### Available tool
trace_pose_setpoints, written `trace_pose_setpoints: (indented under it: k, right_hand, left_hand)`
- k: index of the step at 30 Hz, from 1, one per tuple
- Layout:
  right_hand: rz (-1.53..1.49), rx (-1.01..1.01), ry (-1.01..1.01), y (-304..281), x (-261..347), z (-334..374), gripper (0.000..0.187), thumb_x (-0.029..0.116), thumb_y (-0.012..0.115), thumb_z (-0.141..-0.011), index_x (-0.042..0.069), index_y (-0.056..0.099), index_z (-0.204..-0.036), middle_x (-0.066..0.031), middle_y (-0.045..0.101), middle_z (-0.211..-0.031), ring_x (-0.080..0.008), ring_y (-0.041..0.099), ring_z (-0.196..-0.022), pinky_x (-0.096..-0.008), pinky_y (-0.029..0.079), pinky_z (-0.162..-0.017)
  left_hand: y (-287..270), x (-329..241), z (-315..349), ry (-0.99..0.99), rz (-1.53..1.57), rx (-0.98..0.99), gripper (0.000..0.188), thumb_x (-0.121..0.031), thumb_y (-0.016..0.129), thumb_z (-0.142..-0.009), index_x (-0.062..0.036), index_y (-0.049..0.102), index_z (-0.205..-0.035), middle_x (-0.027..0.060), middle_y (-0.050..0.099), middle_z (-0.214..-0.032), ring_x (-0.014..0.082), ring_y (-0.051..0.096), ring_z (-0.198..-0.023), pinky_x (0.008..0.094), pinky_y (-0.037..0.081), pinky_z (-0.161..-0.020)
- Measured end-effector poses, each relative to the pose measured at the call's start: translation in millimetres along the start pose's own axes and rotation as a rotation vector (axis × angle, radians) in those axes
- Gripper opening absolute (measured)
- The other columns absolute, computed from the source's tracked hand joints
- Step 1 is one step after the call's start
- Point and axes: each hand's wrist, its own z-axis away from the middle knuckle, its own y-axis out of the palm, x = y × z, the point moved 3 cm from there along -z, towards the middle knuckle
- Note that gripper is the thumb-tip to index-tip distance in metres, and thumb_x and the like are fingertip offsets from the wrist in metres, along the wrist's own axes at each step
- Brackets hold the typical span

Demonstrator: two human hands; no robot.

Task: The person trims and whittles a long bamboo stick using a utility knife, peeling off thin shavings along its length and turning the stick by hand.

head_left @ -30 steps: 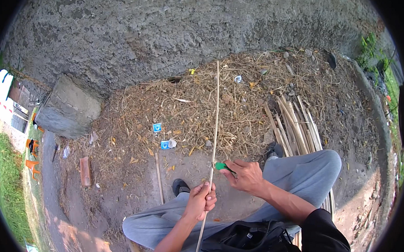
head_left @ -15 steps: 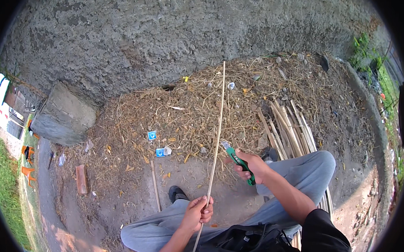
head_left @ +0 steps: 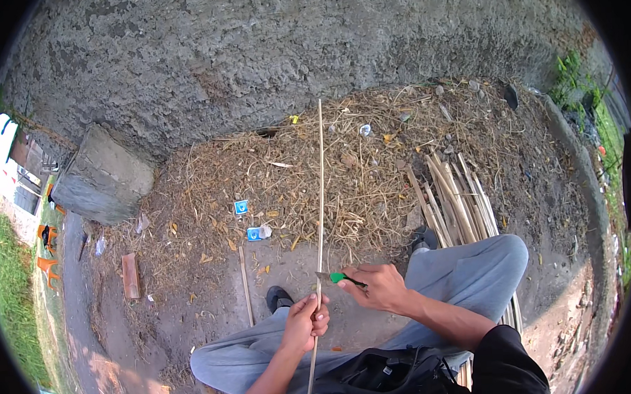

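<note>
A long, thin, pale wooden strip (head_left: pixel 321 190) stands almost straight up the view, its far tip near the foot of the wall. My left hand (head_left: pixel 307 324) is closed round its lower part, and the strip's near end runs down over my lap. In my right hand (head_left: pixel 378 287) is a green utility knife (head_left: pixel 339 276), gripped with the fingers wrapped over most of its handle. Its blade points left and meets or nearly meets the strip just above my left hand; I cannot tell whether it touches.
A bundle of split wooden strips (head_left: pixel 460 201) lies by my right leg. Dry shavings (head_left: pixel 352 227) cover the ground before a rough grey wall (head_left: pixel 267 65). Left are a concrete block (head_left: pixel 107 174), a brick (head_left: pixel 131 275), two blue wrappers (head_left: pixel 241 206) and a loose strip (head_left: pixel 246 284).
My right hand has brought the knife left and down to the strip, turning its blade leftward. The strip's far end has swung left, so it stands more upright. My left hand keeps its hold.
</note>
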Motion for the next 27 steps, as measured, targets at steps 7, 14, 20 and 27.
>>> trace_pose_setpoints:
  k: [7, 14, 20, 27]
  right_hand:
    - [0.115, -0.011, -0.075, 4, 5, 2, 0.026, 0.036, 0.071, -0.084, 0.013, 0.071, -0.097, -0.0037, 0.062, -0.065, -0.0247, 0.061, -0.049, -0.0374, 0.047, -0.042]
    - [0.163, -0.031, -0.115, 8, 6, 2, 0.026, 0.035, 0.074, -0.082, 0.013, 0.072, -0.096, -0.0030, 0.061, -0.065, -0.0239, 0.059, -0.047, -0.0356, 0.045, -0.040]
    - [0.204, -0.113, -0.103, 6, -9, -7, 0.026, 0.039, 0.070, -0.084, 0.014, 0.070, -0.093, -0.0025, 0.059, -0.061, -0.0247, 0.059, -0.046, -0.0375, 0.044, -0.037]
    - [0.262, -0.216, 0.043, -24, -18, -25, 0.028, 0.039, 0.069, -0.086, 0.012, 0.071, -0.093, -0.0047, 0.062, -0.064, -0.0269, 0.059, -0.046, -0.0396, 0.044, -0.039]
  left_hand:
    - [4, -2, -4, -0.042, 0.042, 0.037, 0.026, -0.027, 0.042, -0.105, -0.0044, 0.052, -0.097, -0.0012, 0.040, -0.065, 0.0034, 0.024, -0.045, 0.0214, 0.019, -0.039]
    - [8, -1, -2, -0.016, 0.007, 0.040, 0.027, -0.029, 0.040, -0.105, -0.0052, 0.050, -0.095, -0.0024, 0.038, -0.064, 0.0032, 0.024, -0.044, 0.0212, 0.018, -0.039]
    - [10, 1, 4, -0.031, -0.076, 0.062, 0.028, -0.029, 0.040, -0.105, -0.0057, 0.051, -0.095, -0.0037, 0.036, -0.062, 0.0028, 0.024, -0.044, 0.0210, 0.017, -0.038]
    - [17, 16, 24, -0.127, -0.078, 0.116, 0.027, -0.027, 0.039, -0.106, -0.0057, 0.050, -0.094, -0.0036, 0.034, -0.061, 0.0026, 0.025, -0.044, 0.0210, 0.017, -0.038]
